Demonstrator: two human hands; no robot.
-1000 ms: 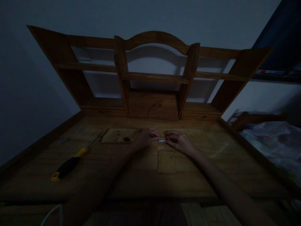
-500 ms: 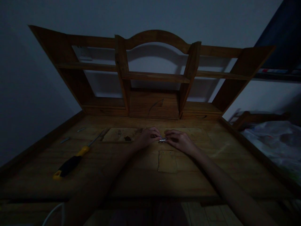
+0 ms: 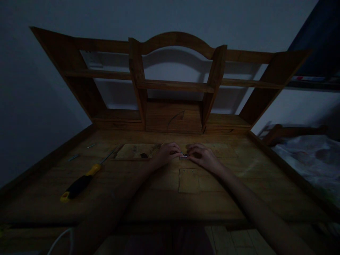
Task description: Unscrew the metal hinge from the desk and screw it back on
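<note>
A small shiny metal piece point(image 3: 183, 157), by its look a hinge, lies between my hands over the middle of the wooden desk. My left hand point(image 3: 169, 152) pinches its left end, with thumb and fingers closed. At the right end, my right hand point(image 3: 201, 156) grips it between thumb and fingertips. Just below, nearer me, a small square wooden piece point(image 3: 188, 181) with two dark holes along its far edge lies flat. Behind my hands lies a longer pale wooden board point(image 3: 132, 151) with a dark stain. The dim light hides the fingertips' exact contact.
A yellow and black screwdriver point(image 3: 81, 183) lies at the left, its shaft pointing away. Two small thin metal items point(image 3: 73, 157) rest beyond it. A wooden shelf unit point(image 3: 174, 86) stands along the desk's back. Past the right edge is a pale plastic bag point(image 3: 305, 159).
The metal piece has tilted slightly between my fingers, and my right fingers have shifted a little on it. The screwdriver and wooden pieces stay in place.
</note>
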